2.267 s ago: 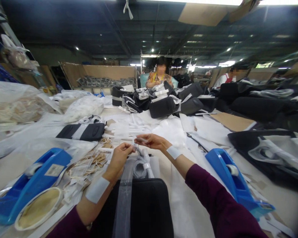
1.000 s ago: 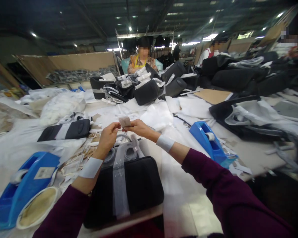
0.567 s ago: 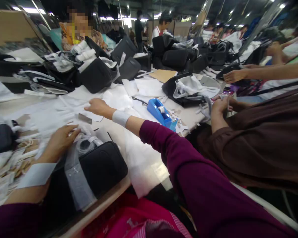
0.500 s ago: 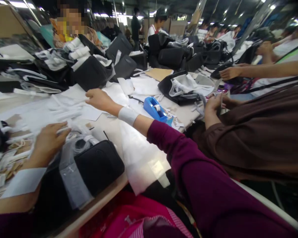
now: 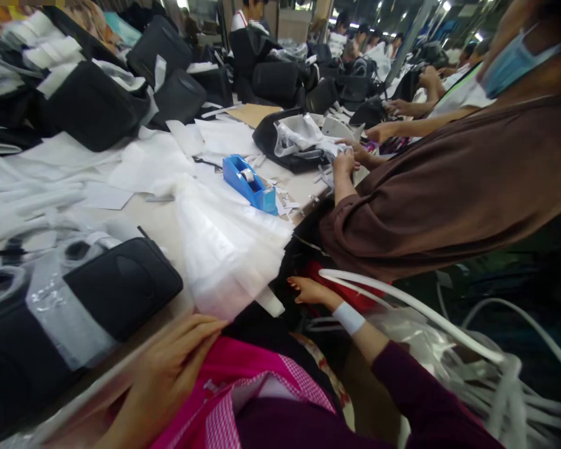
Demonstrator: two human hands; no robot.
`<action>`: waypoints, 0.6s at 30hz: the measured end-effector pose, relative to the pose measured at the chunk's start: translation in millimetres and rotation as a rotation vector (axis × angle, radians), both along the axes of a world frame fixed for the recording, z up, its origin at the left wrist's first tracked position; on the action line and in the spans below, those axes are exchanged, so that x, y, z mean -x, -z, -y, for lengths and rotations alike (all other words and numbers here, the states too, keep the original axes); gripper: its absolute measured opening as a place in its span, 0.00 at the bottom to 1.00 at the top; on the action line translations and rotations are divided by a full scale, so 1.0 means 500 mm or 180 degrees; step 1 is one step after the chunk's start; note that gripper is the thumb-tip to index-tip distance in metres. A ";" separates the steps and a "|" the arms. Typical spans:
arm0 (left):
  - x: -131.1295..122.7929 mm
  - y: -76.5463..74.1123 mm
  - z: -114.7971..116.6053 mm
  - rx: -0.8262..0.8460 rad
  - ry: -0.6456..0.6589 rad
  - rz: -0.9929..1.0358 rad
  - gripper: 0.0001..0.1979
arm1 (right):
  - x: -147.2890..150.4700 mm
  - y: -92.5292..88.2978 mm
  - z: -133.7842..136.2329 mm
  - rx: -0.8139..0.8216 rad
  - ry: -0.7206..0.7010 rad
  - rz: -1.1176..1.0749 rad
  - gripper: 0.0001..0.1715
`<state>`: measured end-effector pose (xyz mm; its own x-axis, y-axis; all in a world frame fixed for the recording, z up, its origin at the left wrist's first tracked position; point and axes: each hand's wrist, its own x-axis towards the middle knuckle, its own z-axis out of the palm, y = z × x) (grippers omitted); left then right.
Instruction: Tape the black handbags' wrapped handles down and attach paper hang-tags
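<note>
My left hand (image 5: 175, 368) lies at the table's front edge, its fingers stretched towards the top of a pink apron (image 5: 243, 362). Whether it pinches the cloth is hard to see. Low on the right, past the edge, my right hand (image 5: 311, 292) reaches out with loosely bent fingers and nothing visible in them. A red object (image 5: 355, 287), partly hidden, is behind it. A black bag (image 5: 126, 277) with a clear plastic band (image 5: 70, 312) round it lies left on the table. Thin white sheets (image 5: 229, 249) hang over the edge between my hands.
A blue tape dispenser (image 5: 250, 185) stands mid-table. Black bags (image 5: 93, 106) pile up at the back left. At right, a co-worker in a brown top (image 5: 449, 181) handles wrapping on an open bag (image 5: 285, 140). White tubing (image 5: 430, 308) curves below them.
My left hand has left the banded bag and come down to the table edge. My right hand has swung from over the table to low on the right. The view has turned right.
</note>
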<state>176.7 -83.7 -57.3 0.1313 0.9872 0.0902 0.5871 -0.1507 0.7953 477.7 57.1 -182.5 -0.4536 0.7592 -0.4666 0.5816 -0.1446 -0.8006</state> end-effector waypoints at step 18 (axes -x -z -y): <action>-0.345 0.212 -0.206 0.0827 0.0612 0.1002 0.28 | -0.085 0.066 0.046 0.0124 0.0564 -0.1279 0.07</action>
